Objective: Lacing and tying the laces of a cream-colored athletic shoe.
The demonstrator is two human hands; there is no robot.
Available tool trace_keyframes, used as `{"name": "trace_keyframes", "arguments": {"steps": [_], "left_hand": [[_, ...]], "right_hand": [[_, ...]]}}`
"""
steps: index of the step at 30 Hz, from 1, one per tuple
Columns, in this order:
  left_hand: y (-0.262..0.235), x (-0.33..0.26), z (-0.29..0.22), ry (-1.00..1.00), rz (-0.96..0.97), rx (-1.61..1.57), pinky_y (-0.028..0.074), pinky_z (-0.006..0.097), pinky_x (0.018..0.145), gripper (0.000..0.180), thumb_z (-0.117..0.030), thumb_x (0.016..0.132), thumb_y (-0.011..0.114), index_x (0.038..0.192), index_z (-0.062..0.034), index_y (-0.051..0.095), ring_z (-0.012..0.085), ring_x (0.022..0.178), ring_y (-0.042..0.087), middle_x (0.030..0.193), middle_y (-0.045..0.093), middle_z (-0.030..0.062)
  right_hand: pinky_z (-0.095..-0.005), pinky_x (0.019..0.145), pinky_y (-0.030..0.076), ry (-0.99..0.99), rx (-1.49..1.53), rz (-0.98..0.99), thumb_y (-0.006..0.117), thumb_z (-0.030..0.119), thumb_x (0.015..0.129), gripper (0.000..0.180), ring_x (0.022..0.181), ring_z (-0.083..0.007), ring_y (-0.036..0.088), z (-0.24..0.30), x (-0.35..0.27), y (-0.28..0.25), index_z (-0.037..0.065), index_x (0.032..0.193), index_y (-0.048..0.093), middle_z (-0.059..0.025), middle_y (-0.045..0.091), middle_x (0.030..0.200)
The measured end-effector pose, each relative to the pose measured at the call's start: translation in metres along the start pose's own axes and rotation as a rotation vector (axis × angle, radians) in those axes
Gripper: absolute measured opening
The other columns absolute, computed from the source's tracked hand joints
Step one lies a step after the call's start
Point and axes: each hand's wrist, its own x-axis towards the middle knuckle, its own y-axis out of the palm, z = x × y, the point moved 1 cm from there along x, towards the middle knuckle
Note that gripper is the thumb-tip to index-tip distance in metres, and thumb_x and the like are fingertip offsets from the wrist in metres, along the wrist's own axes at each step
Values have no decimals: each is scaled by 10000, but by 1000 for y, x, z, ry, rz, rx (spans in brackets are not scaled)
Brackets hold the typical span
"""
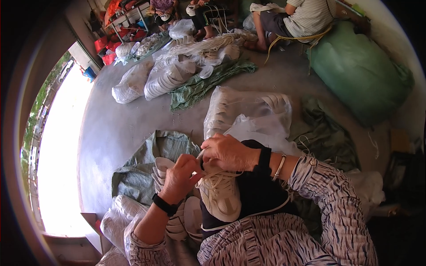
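A white shoe upper (220,197) with cream laces (216,179) rests on my lap, toe toward me. My left hand (181,176) pinches the lace at the shoe's near-left side. My right hand (227,152) grips the lace end above the tongue, fingers closed. Both hands meet over the top of the shoe. A black band sits on my left wrist and a thin bracelet on my right.
A stack of white shoe parts (160,169) lies on a green sack (146,164) left of my knee. Clear plastic bags of white parts (248,111) sit ahead. Other people (301,17) sit at the far side among laces and bags. A large green sack (359,71) leans right.
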Motion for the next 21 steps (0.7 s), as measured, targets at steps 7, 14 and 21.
{"name": "trace_keyframes", "arguments": {"steps": [7, 14, 21], "left_hand": [[-3, 2, 0, 43, -36, -10, 512, 343, 672, 177, -75, 722, 707, 873, -110, 621, 266, 826, 612, 954, 548, 64], [10, -25, 14, -376, -221, -481, 488, 275, 705, 194, -167, 892, 542, 1023, -44, 613, 147, 842, 602, 917, 613, 39], [28, -45, 0, -641, 56, -1151, 509, 241, 663, 243, -214, 935, 499, 1067, -24, 574, 100, 808, 602, 938, 619, 39]], "right_hand": [[-328, 853, 433, 149, 266, -107, 652, 133, 748, 54, 969, -218, 585, -11, -5, 10, 93, 771, 679, -50, 663, 944], [-199, 446, 422, 853, 573, -625, 626, 162, 825, 142, 530, -49, 498, -82, -90, -56, 23, 851, 619, 3, 580, 673], [-242, 441, 497, 856, 879, 555, 446, 131, 929, 304, 552, -156, 638, 35, -107, -10, -13, 1195, 481, -103, 636, 767]]}}
